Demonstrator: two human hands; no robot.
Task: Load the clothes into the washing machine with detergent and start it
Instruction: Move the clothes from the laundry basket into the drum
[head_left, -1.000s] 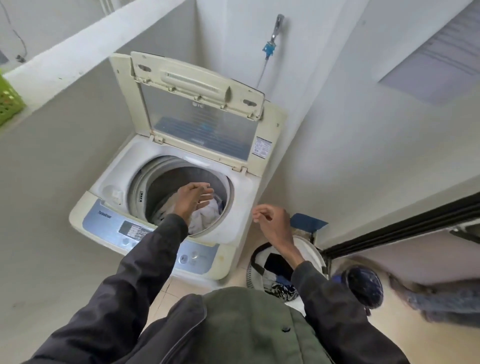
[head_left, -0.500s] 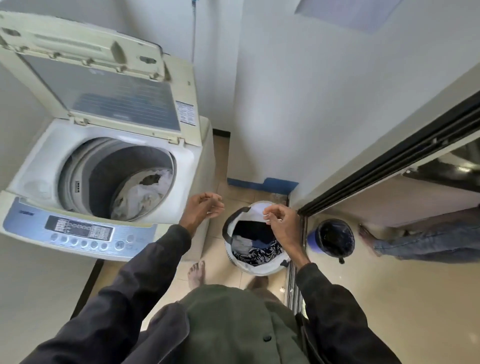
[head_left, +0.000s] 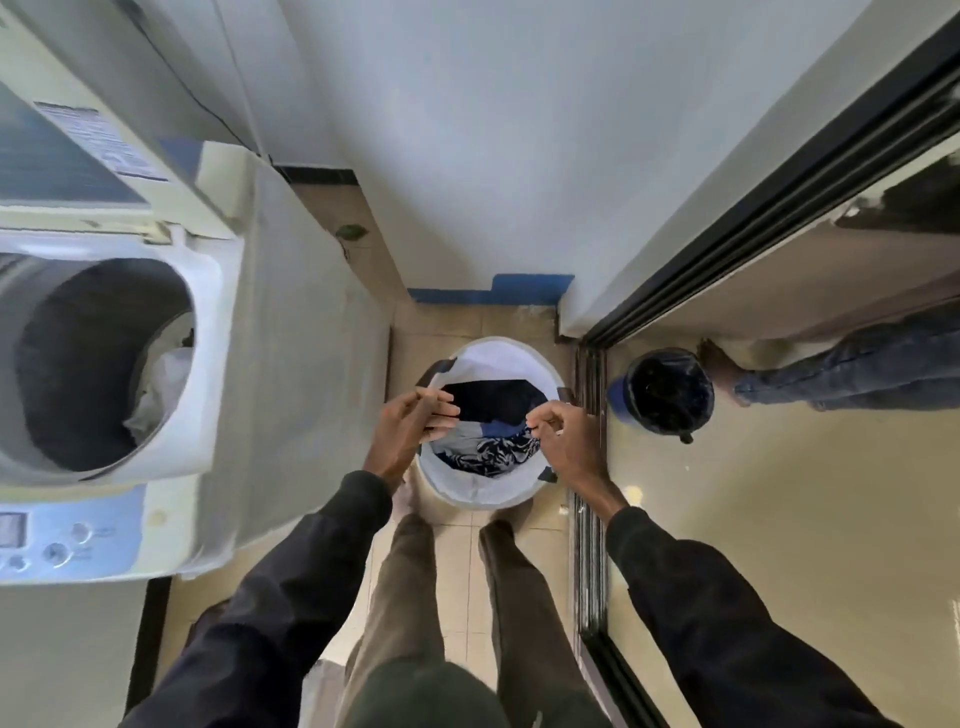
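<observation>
1. Hovering over the laundry basket (head_left: 488, 493), our left hand (head_left: 410, 431) sits at its left rim, fingers loosely bent and holding nothing we can see. Our right hand (head_left: 563, 447) curls at the right rim; we cannot tell whether it pinches cloth.
2. The clothes (head_left: 493, 447) lie directly below and between both hands, a dark heap with no clear long axis. Both hands look equally near.
3. The washing machine (head_left: 291, 364) stands to our left with its drum (head_left: 78, 364) open, so a lifted load probably travels up and leftward over that rim.
4. Room is tight: wall (head_left: 467, 130) ahead, door track (head_left: 589, 441) and a dark bin (head_left: 667, 395) to the right.
</observation>
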